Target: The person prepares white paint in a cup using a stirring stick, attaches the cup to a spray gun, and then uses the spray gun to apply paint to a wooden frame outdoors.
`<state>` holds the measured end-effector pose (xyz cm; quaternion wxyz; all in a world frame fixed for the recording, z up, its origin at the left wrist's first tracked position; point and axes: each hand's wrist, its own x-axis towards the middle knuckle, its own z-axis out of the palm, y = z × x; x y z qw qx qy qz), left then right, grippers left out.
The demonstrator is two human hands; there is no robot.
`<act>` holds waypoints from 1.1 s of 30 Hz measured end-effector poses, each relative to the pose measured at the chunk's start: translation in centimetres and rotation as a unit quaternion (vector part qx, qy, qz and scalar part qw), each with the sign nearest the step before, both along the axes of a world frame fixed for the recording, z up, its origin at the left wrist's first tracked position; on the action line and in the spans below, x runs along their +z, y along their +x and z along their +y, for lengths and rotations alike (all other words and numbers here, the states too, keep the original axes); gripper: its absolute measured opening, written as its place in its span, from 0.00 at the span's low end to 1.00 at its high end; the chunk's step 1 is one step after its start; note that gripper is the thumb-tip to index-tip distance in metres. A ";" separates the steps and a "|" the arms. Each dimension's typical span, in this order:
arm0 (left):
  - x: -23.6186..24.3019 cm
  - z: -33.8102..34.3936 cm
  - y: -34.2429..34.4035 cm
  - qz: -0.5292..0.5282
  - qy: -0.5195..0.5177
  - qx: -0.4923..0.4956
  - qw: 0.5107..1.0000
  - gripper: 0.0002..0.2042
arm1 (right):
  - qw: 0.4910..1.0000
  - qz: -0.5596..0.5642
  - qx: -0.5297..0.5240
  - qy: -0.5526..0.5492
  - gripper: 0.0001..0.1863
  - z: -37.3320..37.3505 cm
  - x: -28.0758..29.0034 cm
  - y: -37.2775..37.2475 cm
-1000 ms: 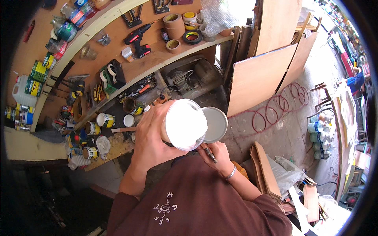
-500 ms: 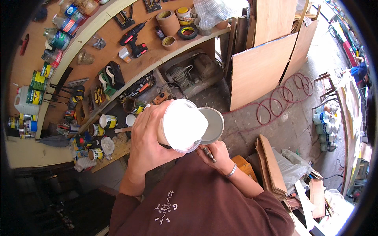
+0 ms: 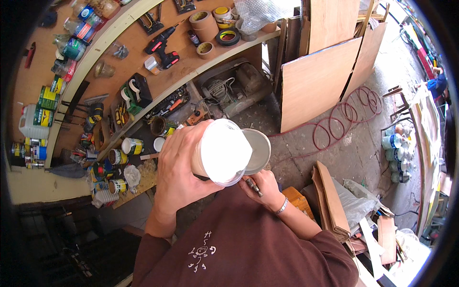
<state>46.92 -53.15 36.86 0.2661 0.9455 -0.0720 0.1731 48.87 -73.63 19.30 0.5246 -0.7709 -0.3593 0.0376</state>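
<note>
My left hand point(image 3: 179, 167) is wrapped round a clear plastic cup point(image 3: 222, 154) full of bright white liquid. The cup leans right, its lip over the rim of a pale, round, open cup point(image 3: 260, 152). That second cup sits above my right hand point(image 3: 266, 190), which is closed around what looks like a paint spray gun. Of the gun, a metal fitting point(image 3: 254, 187) shows by my fingers; most of its body is hidden under the cups and hand. Whether liquid is flowing between the cups is hard to make out.
A curved-looking workbench point(image 3: 186, 81) ahead carries a cordless drill point(image 3: 163, 48), tape rolls and tools. Paint cans point(image 3: 132, 146) stand at left. Plywood sheets point(image 3: 320, 83) lean at right; a red hose point(image 3: 330, 129) coils on the floor. Folded cardboard point(image 3: 331, 203) lies nearby.
Both hands and cups keep nearly the same pose. The right-hand cup appears very slightly shifted left; the surroundings have shifted a little with my head.
</note>
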 end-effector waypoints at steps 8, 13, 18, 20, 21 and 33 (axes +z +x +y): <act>0.1 0.1 -0.2 -0.006 0.009 -0.001 1.000 0.47 | 1.000 0.018 -0.007 0.003 0.14 0.3 0.2 -0.3; 0.2 0.2 -0.4 -0.001 0.011 0.003 1.000 0.46 | 0.999 0.045 -0.016 0.017 0.09 0.6 0.5 -0.5; 0.2 0.3 -0.6 0.000 0.014 0.008 1.000 0.47 | 0.998 0.050 -0.014 0.019 0.09 0.7 0.7 -0.6; 0.2 0.3 -0.6 0.002 0.017 0.009 1.000 0.47 | 0.998 0.052 -0.015 0.018 0.10 0.7 0.7 -0.6; 0.1 0.4 -0.6 0.003 0.021 0.009 1.000 0.47 | 0.998 0.052 -0.017 0.017 0.10 0.7 0.7 -0.6; 0.2 0.6 -0.6 0.008 0.035 0.011 0.999 0.48 | 1.000 0.030 0.008 0.008 0.14 0.8 0.1 -0.4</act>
